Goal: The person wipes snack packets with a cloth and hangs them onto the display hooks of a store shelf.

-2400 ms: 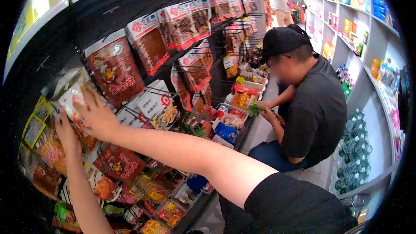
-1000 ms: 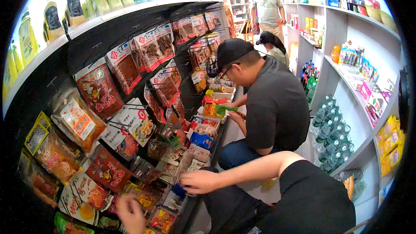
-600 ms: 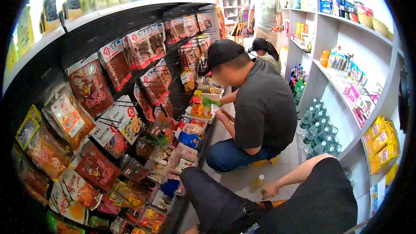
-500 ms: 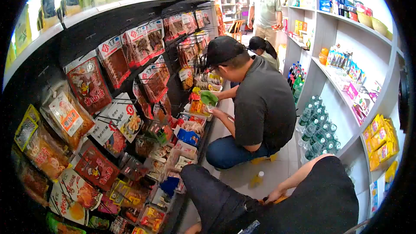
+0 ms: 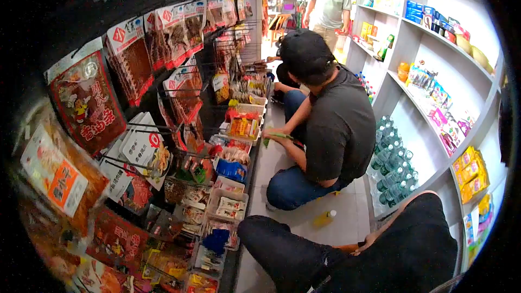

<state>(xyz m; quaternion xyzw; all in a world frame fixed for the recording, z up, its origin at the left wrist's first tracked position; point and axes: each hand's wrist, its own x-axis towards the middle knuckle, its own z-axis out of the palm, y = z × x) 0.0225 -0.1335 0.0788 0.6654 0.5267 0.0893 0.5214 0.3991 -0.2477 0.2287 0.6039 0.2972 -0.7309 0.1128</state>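
At the lower right, my right forearm [image 5: 374,236] runs down along dark clothing. My right hand [image 5: 347,248] is low by my dark trouser leg [image 5: 287,247], its fingers mostly hidden; what it touches cannot be made out. My left hand is out of view. Left of my knee, clear plastic bins [image 5: 230,206] hold small packets, and one has a dark blue thing [image 5: 216,240] in it. A bottle of yellow liquid [image 5: 324,218] stands on the floor beyond my leg. A crouching person in a black cap [image 5: 339,125] holds a flat green thing [image 5: 278,135].
Hanging snack packets [image 5: 81,100] on hooks line the left rack. On the right, water bottles [image 5: 393,165] stand beside white shelves [image 5: 399,32] with packaged goods, including yellow packets [image 5: 469,171]. A standing person [image 5: 330,8] is at the aisle's far end; another is partly hidden behind the capped person.
My view has shifted downward and nearer the left rack. The capped person has drawn the green thing back from the bins. The edge of my left hand has left the bottom of the view.
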